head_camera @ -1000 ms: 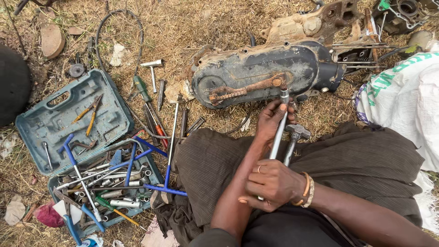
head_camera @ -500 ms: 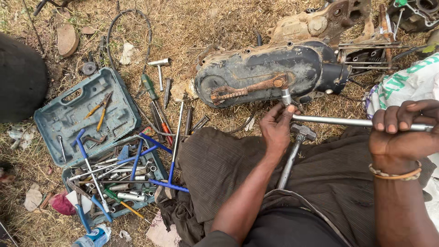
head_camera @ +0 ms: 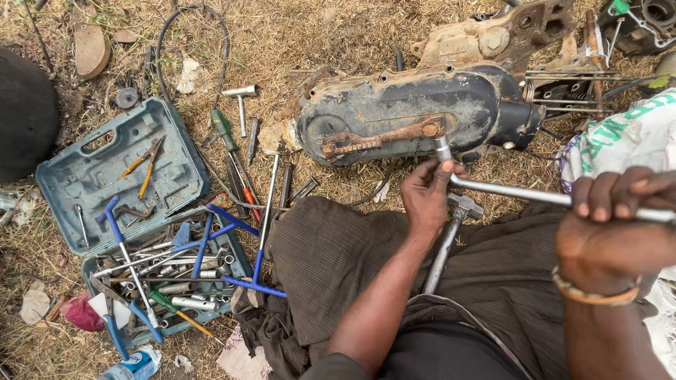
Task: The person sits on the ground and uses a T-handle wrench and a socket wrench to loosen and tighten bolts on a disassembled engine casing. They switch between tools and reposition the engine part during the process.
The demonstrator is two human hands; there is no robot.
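The long metal wrench (head_camera: pixel 517 191) lies level across the person's lap, its socket end turned up against the rusty lever (head_camera: pixel 384 138) on the dark engine cover (head_camera: pixel 401 112), near that cover's lower edge. The left hand (head_camera: pixel 428 197) pinches the wrench's bend just under the socket, fingers closed round it. The right hand (head_camera: pixel 616 225) is clenched about the far end of the bar, close to the frame's right edge. A hammer (head_camera: pixel 451 236) rests on the brown cloth below, just beside the left hand. Dry grass (head_camera: pixel 296 42) lies open above the cover. To the left, well apart, an open teal toolbox (head_camera: pixel 105 176) holds blue-handled tools, with loose screwdrivers (head_camera: pixel 232 151) between it and the cover.
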